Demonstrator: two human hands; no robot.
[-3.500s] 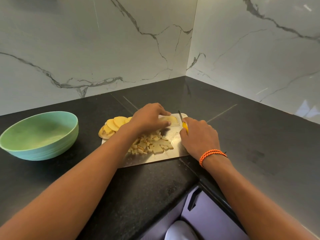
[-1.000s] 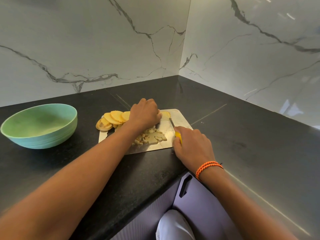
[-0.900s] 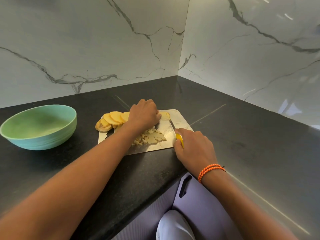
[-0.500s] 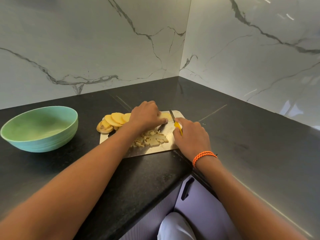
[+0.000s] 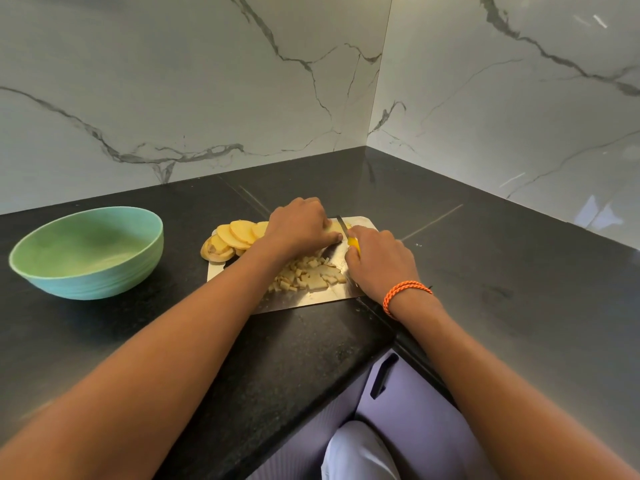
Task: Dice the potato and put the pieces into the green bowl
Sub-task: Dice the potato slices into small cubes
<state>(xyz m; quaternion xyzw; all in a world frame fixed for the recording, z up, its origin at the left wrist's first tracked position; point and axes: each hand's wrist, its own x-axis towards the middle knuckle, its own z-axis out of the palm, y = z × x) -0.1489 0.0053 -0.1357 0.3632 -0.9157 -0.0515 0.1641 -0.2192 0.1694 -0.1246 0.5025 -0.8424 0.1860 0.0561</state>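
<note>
On the board (image 5: 360, 224), a potato slice (image 5: 333, 227) is pressed down by the curled fingers of the left hand (image 5: 298, 227), which hide most of it. The knife (image 5: 349, 237) is gripped by the right hand (image 5: 379, 259), so only a bit of yellow handle and blade is seen against the slice. Dice (image 5: 308, 275) are heaped below, partly hidden by the left forearm; uncut slices (image 5: 235, 235) lie left, and the bowl (image 5: 86, 251) stands well apart.

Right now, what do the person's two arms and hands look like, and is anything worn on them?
Both forearms are bare, with no sleeves in view. The right wrist carries an orange braided cord bracelet, wound round twice, with a small dark end sticking out. The left hand and the right hand show no gloves, rings or watch, as far as the view lets me tell.
</note>
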